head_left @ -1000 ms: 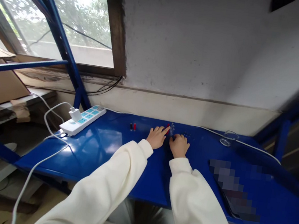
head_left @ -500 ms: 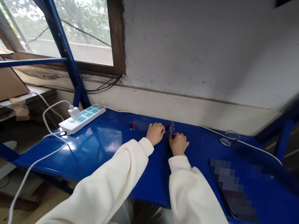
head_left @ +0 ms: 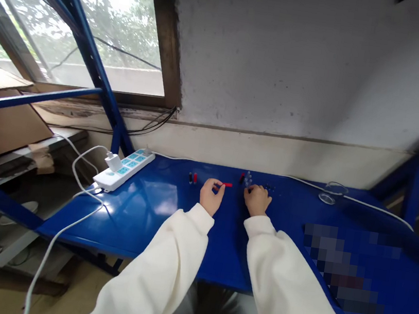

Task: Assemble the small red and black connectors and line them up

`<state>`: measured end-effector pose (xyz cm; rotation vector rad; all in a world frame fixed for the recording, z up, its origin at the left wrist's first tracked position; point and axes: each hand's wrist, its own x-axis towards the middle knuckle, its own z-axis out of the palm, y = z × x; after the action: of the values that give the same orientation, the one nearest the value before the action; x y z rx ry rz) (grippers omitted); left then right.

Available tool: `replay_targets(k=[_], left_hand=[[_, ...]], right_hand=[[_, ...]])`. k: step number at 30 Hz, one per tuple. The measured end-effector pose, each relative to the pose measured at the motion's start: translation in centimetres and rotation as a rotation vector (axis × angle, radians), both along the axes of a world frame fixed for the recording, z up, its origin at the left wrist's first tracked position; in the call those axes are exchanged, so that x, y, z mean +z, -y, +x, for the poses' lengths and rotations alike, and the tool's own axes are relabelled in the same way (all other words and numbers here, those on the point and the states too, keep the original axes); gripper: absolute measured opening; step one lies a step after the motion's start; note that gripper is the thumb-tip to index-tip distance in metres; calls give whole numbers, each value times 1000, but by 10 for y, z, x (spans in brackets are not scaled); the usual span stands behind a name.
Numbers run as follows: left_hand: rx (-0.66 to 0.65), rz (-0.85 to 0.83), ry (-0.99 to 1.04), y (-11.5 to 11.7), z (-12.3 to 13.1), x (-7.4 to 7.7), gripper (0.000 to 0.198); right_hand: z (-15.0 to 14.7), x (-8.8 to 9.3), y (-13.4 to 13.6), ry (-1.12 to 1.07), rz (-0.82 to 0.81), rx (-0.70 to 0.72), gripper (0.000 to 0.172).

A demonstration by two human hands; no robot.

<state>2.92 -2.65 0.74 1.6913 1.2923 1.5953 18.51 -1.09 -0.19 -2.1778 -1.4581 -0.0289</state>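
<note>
My left hand (head_left: 211,195) is curled on the blue table (head_left: 155,212), pinching a small red piece (head_left: 226,184) that sticks out to the right of its fingers. My right hand (head_left: 257,200) rests beside it with fingers curled down, touching a cluster of tiny clear, red and dark parts (head_left: 246,179); what it holds, if anything, is hidden. Two small upright pieces, one dark and one red (head_left: 193,177), stand to the left of my left hand. Both arms wear white sleeves.
A white power strip (head_left: 124,168) with a plugged-in charger and white cable lies at the table's left rear. A small clear ring and wire (head_left: 327,196) sit at the right rear. A blurred patch (head_left: 342,264) covers the table's right side. Blue frame bars and a window stand to the left.
My left hand drew back from the cluster toward the left, now holding the red piece out from its fingers. The right hand stayed by the cluster. The view shifted slightly.
</note>
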Motion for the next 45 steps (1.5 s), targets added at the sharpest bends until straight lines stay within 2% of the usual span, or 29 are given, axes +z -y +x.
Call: replay_targets(k=[5, 13, 17, 29, 45], left_hand=[[-1, -6, -19, -2, 1, -2, 12], [-10, 17, 38, -4, 1, -6, 13], [14, 22, 34, -4, 1, -4, 13], [40, 29, 48, 0, 1, 3, 14], [29, 17, 98, 1, 2, 4, 16]], right_hand=[[0, 1, 2, -12, 6, 17, 21], [-18, 19, 21, 115, 64, 329, 16], [-25, 21, 25, 154, 73, 422, 15], [-26, 20, 24, 114, 97, 509, 15], [-27, 22, 26, 99, 123, 566, 14]])
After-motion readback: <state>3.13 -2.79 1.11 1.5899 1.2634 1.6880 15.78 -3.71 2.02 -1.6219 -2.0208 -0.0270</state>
